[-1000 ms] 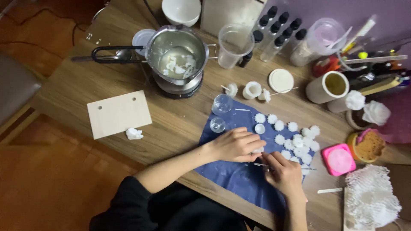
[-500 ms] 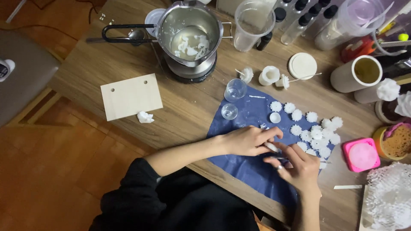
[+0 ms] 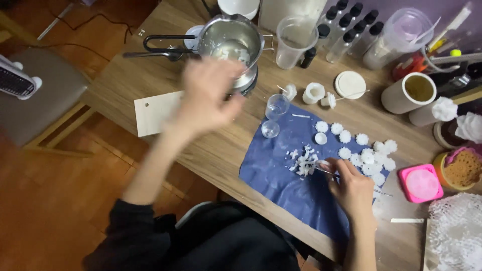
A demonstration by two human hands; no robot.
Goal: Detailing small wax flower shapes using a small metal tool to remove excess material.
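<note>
Head view: right hand [image 3: 353, 188] grips tweezers [image 3: 329, 172].

Right hand [image 3: 354, 188] over white wax scraps [image 3: 303, 163]

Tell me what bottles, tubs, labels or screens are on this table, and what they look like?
Small bottles: far edge, two rows, clear with black caps.
Plastic cup: beside the metal pot, clear, tapered.
Lidded tub: right of the bottles, clear, round.
Cylinder container: far right, white, open top.
Pink mould: right edge, square.
No screens; no labels that I can make out.
</note>
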